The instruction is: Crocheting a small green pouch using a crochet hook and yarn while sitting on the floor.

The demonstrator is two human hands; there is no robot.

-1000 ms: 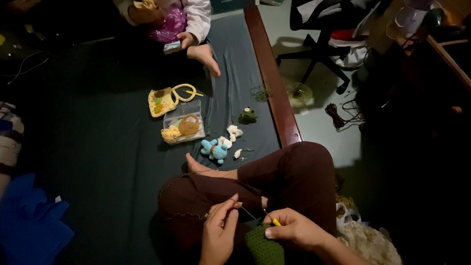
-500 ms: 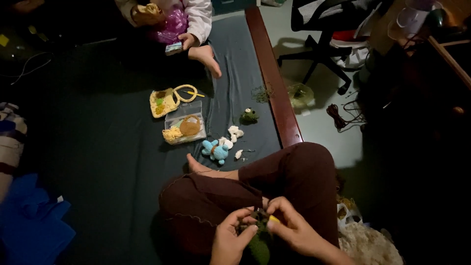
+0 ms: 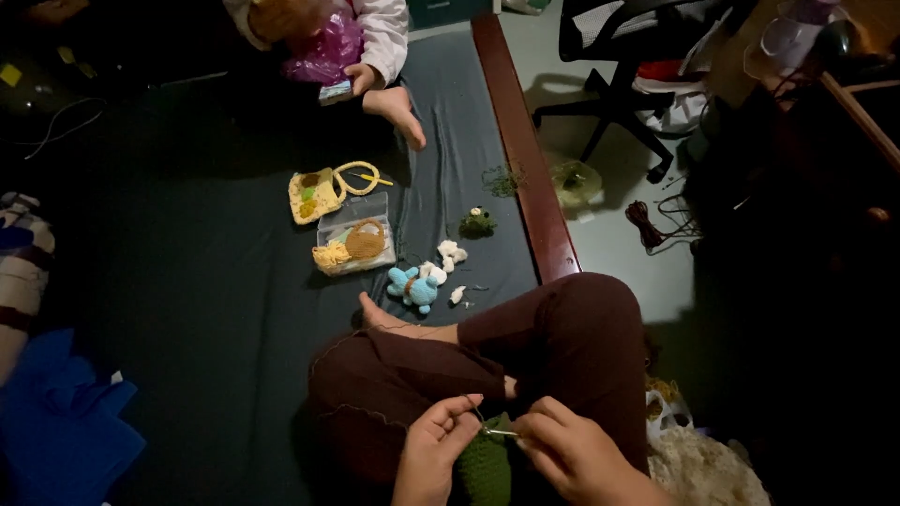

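- Both hands have drawn in since the earlier picture and now meet over the green crochet piece (image 3: 486, 466), which sits in the lap, below the person's bent knee.
- Left hand (image 3: 437, 448): fingers together, pinching the top edge of the green crochet piece.
- Right hand (image 3: 570, 456): fingers pinched on a thin metal hook (image 3: 500, 432), its tip at the work's edge.
- Step, as I judge it: a stitch is being worked; the next move calls for a steady hold on the edge while the hook passes through a loop.
- Counted, relative to the green crochet piece: one blue crochet toy (image 3: 413, 287) beyond the foot; about three small white pieces (image 3: 450, 253) just beside that toy; one clear box (image 3: 354, 245) with yarn shapes farther off; one yellow pouch (image 3: 316, 193) past the box; one small dark green figure (image 3: 476, 223) near the bed's wooden edge (image 3: 525, 169).
- Another person sits at the far end of the bed.
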